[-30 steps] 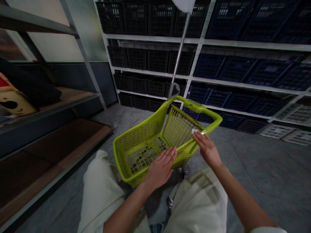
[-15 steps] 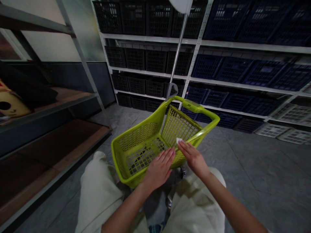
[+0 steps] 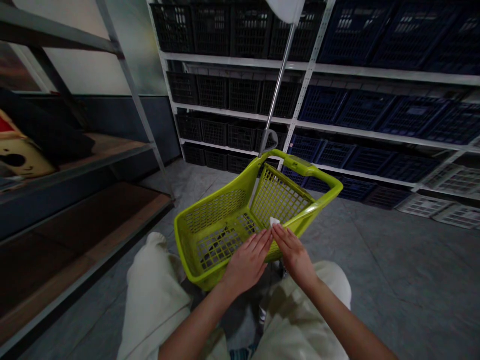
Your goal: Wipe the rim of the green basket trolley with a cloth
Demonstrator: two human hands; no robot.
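A yellow-green shopping cart [image 3: 210,220] with a lattice basket stands on the floor between my knees. Across its near rim lies my left hand [image 3: 248,259], flat, with the fingers stretched out and nothing visible in it. Just beside its fingertips, my right hand [image 3: 294,249] presses a small white cloth [image 3: 274,221] against the same rim. Only a corner of the cloth shows past the fingers; the rest is hidden. The cart's handle [image 3: 318,175] and its tilted lattice flap [image 3: 281,195] are beyond my right hand.
White racks [image 3: 240,115] with black crates [image 3: 213,92] and blue crates [image 3: 365,110] line the back. A metal pole [image 3: 279,90] rises from the cart's far corner. On the left, a shelf unit [image 3: 123,150] holds a yellow item [image 3: 26,157] and dark fabric [image 3: 56,127].
My right hand has slid left along the rim with the cloth and is now right beside my left hand. The left hand stays on the rim. The view has shifted slightly.
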